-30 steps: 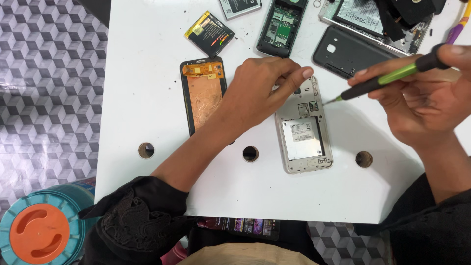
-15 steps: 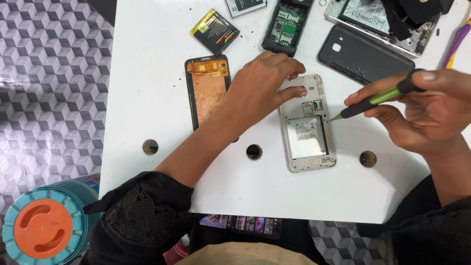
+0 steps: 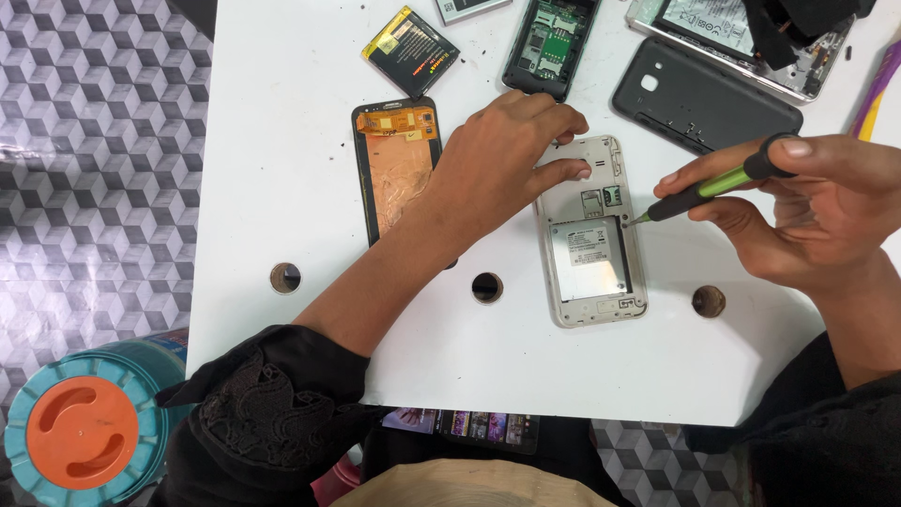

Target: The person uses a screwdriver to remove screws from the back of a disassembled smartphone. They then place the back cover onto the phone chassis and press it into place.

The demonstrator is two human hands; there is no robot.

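While the left hand (image 3: 511, 155) presses flat on the light, brittle-looking open phone (image 3: 593, 230), best steadied by its edges, the right hand (image 3: 807, 211) pinches a screwdriver (image 3: 709, 186) beside it.

1. A white, flat tabletop (image 3: 282, 169) fills most of the view, its left edge running straight down the frame.
2. Three round holes (image 3: 285, 278) are cut through the tabletop in a row near its front edge.
3. Small dark specks are scattered over the far part of the tabletop.
4. The floor (image 3: 94, 141) at the left has a pattern of grey, white and black cubes, and the same pattern shows below the front edge at the right.
5. A round teal container with an orange lid (image 3: 83, 434) stands on the floor at the lower left corner.
6. The light is even and bright, with soft shadows.
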